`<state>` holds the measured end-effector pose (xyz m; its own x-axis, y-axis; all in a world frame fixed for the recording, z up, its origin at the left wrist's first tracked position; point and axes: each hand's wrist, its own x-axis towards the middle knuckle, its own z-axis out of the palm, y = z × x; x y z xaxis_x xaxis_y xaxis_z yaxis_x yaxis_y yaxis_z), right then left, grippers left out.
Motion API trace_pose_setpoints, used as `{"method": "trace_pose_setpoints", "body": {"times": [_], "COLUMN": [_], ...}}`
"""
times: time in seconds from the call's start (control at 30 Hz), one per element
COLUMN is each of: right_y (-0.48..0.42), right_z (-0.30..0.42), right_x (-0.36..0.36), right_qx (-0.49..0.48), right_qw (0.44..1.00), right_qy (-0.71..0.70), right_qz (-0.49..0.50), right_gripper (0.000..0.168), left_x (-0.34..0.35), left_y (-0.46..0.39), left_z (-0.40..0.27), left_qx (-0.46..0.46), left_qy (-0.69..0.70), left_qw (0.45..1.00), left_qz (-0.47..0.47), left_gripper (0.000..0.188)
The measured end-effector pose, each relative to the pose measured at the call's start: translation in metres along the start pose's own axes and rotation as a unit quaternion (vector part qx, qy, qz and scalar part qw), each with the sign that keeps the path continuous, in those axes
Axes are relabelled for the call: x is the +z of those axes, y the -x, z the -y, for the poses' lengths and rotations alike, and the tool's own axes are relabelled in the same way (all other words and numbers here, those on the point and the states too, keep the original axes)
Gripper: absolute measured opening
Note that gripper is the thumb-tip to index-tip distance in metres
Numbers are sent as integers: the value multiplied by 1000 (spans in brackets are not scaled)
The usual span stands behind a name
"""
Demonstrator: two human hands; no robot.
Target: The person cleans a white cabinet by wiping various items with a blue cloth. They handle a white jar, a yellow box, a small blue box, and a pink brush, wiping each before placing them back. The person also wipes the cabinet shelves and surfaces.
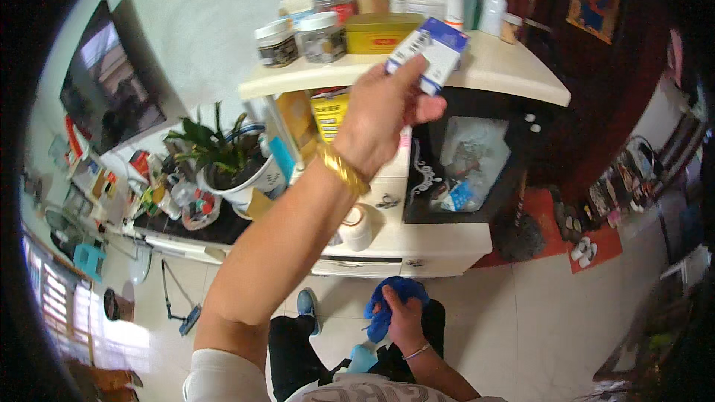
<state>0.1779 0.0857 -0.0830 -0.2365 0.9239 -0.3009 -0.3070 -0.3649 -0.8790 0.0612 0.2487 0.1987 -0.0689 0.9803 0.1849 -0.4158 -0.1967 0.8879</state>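
Note:
With my left hand (385,106) stretched forward, I grip a small white and blue cardboard box (438,61) that bears writing. The box is in front of a yellow-green tin (368,33), just over the front edge of the cream cabinet top (503,75); whether it touches the top I cannot tell. Low down, close to my body, my right hand (405,318) holds a bunched blue cloth (396,296). Two jars with white lids, a clear jar (323,39) and a dark-labelled jar (276,44), stand left of the tin.
Bottles, including a white pump bottle (493,5), line the back of the top. Below are a black-framed glass door (475,162) and a white lidded container (356,229) on a lower ledge. A potted plant (223,151) stands left. A floor mop (190,319) and shoes (584,251) are on the floor.

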Motion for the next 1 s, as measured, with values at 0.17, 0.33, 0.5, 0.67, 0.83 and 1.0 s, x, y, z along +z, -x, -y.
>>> {"method": "trace_pose_setpoints", "body": {"times": [0.17, 0.33, 0.5, 0.67, 0.83, 1.0], "right_y": [6, 2, -16, -53, -61, -72], "right_z": [5, -7, -48, -135, -153, -176], "right_x": [-9, -17, -9, -41, -43, -38], "right_qx": [-1, 12, 32, 73, 192, 193], "right_qw": [1000, 997, 996, 993, 967, 958], "right_qy": [15, 64, 57, 41, -5, 43], "right_qz": [27, 28, 64, 89, 165, 210], "right_gripper": [32, 35, 36, 16, 27, 25], "left_x": [10, -1, -17, -105, -191, -240], "left_y": [-65, -89, -60, -29, -31, -94], "left_z": [12, 25, 15, 62, 115, 131], "left_qx": [11, 43, 95, 68, 1, 101], "left_qy": [0, -81, -247, -276, -324, -405], "left_qw": [999, 996, 963, 951, 916, 871], "left_qz": [-32, -5, -61, -122, -236, -258], "left_gripper": [27, 32, 48, 46, 43, 58]}}
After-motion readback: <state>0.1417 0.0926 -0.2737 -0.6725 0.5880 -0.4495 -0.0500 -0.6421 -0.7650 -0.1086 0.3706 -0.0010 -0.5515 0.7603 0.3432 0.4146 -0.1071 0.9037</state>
